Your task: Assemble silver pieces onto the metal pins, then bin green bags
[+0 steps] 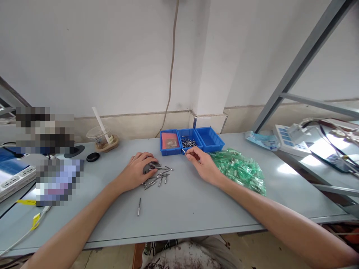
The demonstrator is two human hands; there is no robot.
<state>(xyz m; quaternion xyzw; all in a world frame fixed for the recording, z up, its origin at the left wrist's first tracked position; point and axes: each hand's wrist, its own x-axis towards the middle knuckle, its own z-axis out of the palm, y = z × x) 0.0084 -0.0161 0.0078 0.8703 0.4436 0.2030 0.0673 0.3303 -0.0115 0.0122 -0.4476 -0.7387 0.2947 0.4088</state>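
Note:
My left hand point(137, 170) rests on the table with its fingers apart, curved round the near-left side of a loose pile of slim metal pins point(161, 175). Some of the pins lie partly under its fingers. My right hand point(202, 164) is closed in a pinch just in front of the middle blue bin point(198, 138). A small bit of a metal pin point(184, 151) shows at its fingertips; the rest is hidden. Inside that bin lie many similar pins point(188, 142). One single pin point(139, 207) lies apart, nearer the table's front edge.
Left of the middle bin, a blue bin point(171, 152) holds a reddish packet; another blue bin point(214, 144) stands to its right. A green plastic bag point(241, 170) lies beside my right forearm. A cup point(98, 133), a black round lid point(93, 157) and power strips point(18, 183) are around.

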